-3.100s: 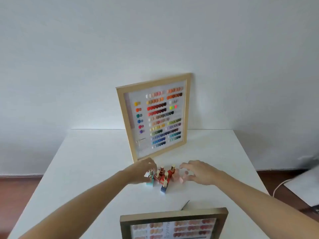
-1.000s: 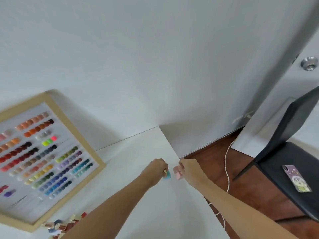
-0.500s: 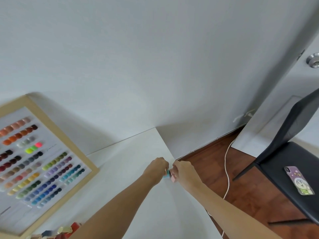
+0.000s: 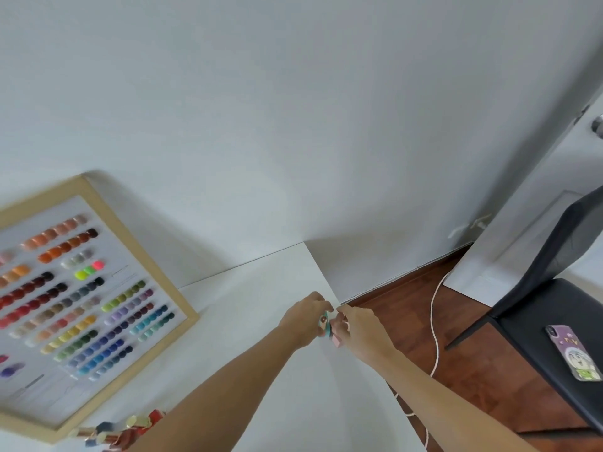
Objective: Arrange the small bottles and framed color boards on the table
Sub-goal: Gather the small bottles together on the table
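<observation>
My left hand is closed around a small teal bottle near the right edge of the white table. My right hand grips a small pink bottle right beside it; the two hands almost touch. A framed color board with rows of colored swatches leans against the wall at the left. A cluster of small bottles with gold caps lies at the bottom left, partly cut off by my left forearm.
The table's right edge runs just under my right hand, with wooden floor beyond. A white cable trails on the floor. A black chair with a phone on its seat stands at the right.
Since three seconds ago, both hands carried a bottle each from the cluster to the table's right edge. Over the last second the hands have drawn closer together.
</observation>
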